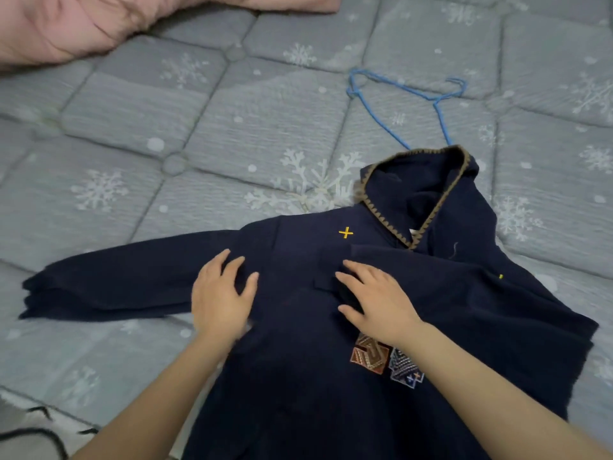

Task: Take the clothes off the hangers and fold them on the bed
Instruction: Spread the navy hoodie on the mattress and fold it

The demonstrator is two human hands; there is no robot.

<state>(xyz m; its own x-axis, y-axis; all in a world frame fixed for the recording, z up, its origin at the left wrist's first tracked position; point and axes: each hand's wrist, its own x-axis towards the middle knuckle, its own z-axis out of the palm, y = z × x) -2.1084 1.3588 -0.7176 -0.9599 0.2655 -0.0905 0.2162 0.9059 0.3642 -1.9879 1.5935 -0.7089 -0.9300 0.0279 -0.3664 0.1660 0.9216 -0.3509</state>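
A: Garment position?
B: Navy hoodie (298,376) lies front-up on the bed (132,134), off the hanger. Its hood (421,190), edged in brown zigzag stitch, points away from the camera. One sleeve (109,287) stretches flat toward the left of the view; the other side is folded in over the chest

A: Hands?
B: Both are on the hoodie's chest, apart from each other. Left hand (220,295) rests flat, fingers spread and straight, near the base of the outstretched sleeve. Right hand (374,297) rests palm-down on the folded-in flap, fingers extended. Neither is gripping cloth

A: Hanger?
B: Blue wire hanger (403,94) lies on the bed just beyond the hood, one end hidden behind it

A: Other markings?
B: Small yellow cross (346,233) stitched near the neckline; patterned patches (384,360) by the right wrist

A: Surroundings?
B: Grey quilted cover with white snowflakes; pink bedding (83,21) bunched at the top-left corner
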